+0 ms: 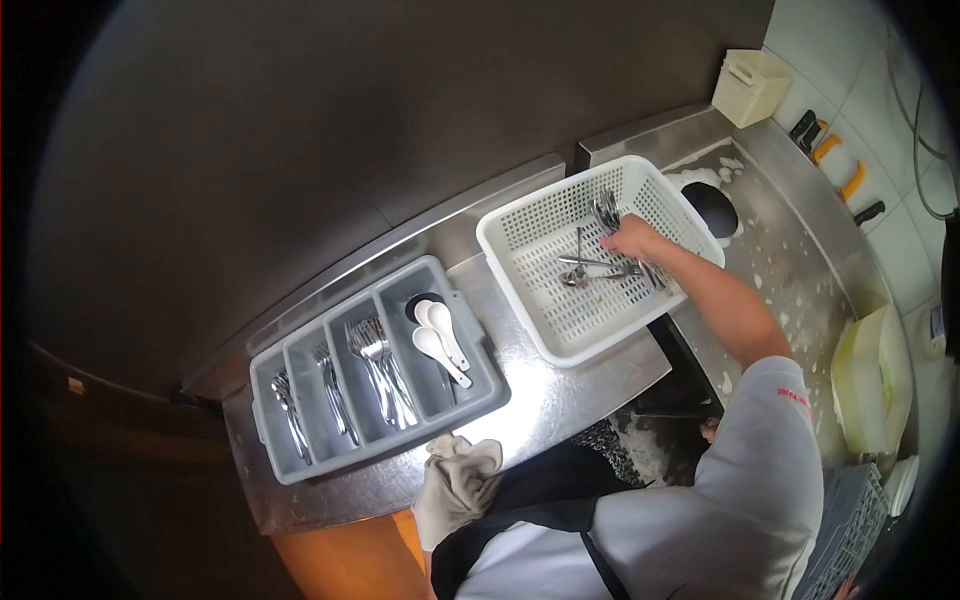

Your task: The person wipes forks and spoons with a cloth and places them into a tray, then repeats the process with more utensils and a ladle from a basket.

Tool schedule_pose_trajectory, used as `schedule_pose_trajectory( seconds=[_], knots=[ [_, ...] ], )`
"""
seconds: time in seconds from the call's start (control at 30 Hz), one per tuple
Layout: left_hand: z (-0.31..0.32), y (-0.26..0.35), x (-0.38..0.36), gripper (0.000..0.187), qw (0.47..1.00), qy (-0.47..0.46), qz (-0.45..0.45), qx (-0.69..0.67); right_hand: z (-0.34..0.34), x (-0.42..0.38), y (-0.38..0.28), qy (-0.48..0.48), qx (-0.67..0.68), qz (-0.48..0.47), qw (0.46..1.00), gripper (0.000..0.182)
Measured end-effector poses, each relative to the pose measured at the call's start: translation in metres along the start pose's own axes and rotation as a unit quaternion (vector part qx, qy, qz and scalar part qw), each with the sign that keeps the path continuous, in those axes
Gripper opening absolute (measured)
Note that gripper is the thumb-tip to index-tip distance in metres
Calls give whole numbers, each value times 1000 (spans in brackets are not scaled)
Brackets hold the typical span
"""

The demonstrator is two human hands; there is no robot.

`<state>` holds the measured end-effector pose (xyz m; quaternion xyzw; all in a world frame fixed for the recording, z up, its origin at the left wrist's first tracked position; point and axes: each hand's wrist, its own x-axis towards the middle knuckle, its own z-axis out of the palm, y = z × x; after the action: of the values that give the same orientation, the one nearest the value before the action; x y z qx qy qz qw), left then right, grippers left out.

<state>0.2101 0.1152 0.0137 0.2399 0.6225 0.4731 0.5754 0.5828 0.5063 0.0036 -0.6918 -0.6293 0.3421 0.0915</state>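
Observation:
My right hand (632, 238) reaches into a white perforated plastic basket (545, 335), its fingers closed around a bunch of metal cutlery (605, 208). A few loose pieces, including a spoon (573, 277), lie on the basket floor beside it. A beige cloth (462, 475) covers my left hand and is bunched up in it, near the counter's front edge; the fingers are hidden. Left of the basket is a grey cutlery tray (265, 400) with separate compartments. It holds forks (375, 355), other metal cutlery (335, 395), metal spoons (285, 400) and white spoons (438, 335).
Both basket and tray stand on a steel counter (520, 390). To the right lie a wet, foamy steel surface (790, 240) and a dark round object (712, 208). A cream container (750, 88) stands at the back; knives (825, 150) hang along the tiled wall.

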Motion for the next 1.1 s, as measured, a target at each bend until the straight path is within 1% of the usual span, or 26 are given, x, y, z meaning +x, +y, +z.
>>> schedule_pose_trajectory(
  seconds=[0.03,0.07,0.13,0.17,0.23,0.27,0.3,0.37,0.4,0.43,0.47,0.5,0.57,0.6,0.63,0.67,0.7,0.77,0.8,0.87,0.9,0.97,1.0,1.03,1.07,1.1],
  knots=[
    [11,13,-5,23,995,4,-31,-94,12,9,11,62,-63,-21,996,51],
    [23,27,-10,22,980,14,-62,-187,13,3,6,70,-87,-45,993,51],
    [56,65,-29,25,916,50,-106,-383,9,-15,-13,85,-133,-93,983,52],
    [59,69,-30,25,930,57,-95,-350,9,-14,-16,64,-151,-119,979,40],
    [62,71,-32,25,954,73,-75,-282,9,-14,-21,21,-219,-212,952,30],
    [54,59,-28,25,967,57,-47,-245,9,-13,-22,-2,-251,-256,934,26],
    [37,34,-20,24,977,41,-19,-209,19,7,-7,29,-315,-366,875,27],
    [11,-5,-6,25,983,11,-4,-186,22,6,-16,1,-314,-396,863,34],
    [0,-20,0,25,980,-3,-17,-200,24,5,-23,-12,-313,-412,855,37],
    [0,-20,0,26,983,-6,-19,-185,29,8,-24,-35,-329,-408,851,44],
    [0,-19,0,26,985,-9,-21,-169,35,13,-25,-52,-339,-388,855,43],
    [10,-5,-5,26,992,0,-13,-122,46,22,-24,-68,-349,-369,859,43],
    [15,7,-11,26,993,27,-23,-108,53,26,-25,-65,-352,-377,855,31],
    [15,9,-12,26,988,43,-41,-141,52,22,-27,-44,-344,-403,847,21],
    [18,12,-15,26,987,52,-38,-147,51,20,-28,-23,-337,-430,837,11],
    [21,17,-18,26,986,61,-36,-153,49,17,-30,-3,-330,-455,827,9],
    [28,23,-23,27,989,64,-14,-129,48,15,-32,0,-323,-460,827,8],
    [28,23,-24,28,988,52,10,-142,46,15,-33,6,-309,-468,828,18],
    [23,15,-21,29,983,37,12,-178,43,16,-33,9,-267,-451,851,15],
    [20,17,-21,30,989,36,14,-143,37,17,-34,13,-183,-411,893,12],
    [20,20,-22,33,996,49,13,-72,33,17,-34,28,-195,-396,897,9],
    [17,20,-21,37,997,65,-2,-41,17,3,-39,60,-219,-363,904,7],
    [14,16,-17,36,994,68,-13,-82,14,-3,-40,48,-163,-317,933,11],
    [14,15,-16,35,996,72,0,-58,13,-9,-39,36,-106,-268,957,14],
    [13,14,-15,35,996,76,13,-33,12,-12,-38,24,-49,-218,974,19],
    [14,14,-16,35,994,81,51,57,13,-7,-31,15,-63,-175,982,32]
  ],
)
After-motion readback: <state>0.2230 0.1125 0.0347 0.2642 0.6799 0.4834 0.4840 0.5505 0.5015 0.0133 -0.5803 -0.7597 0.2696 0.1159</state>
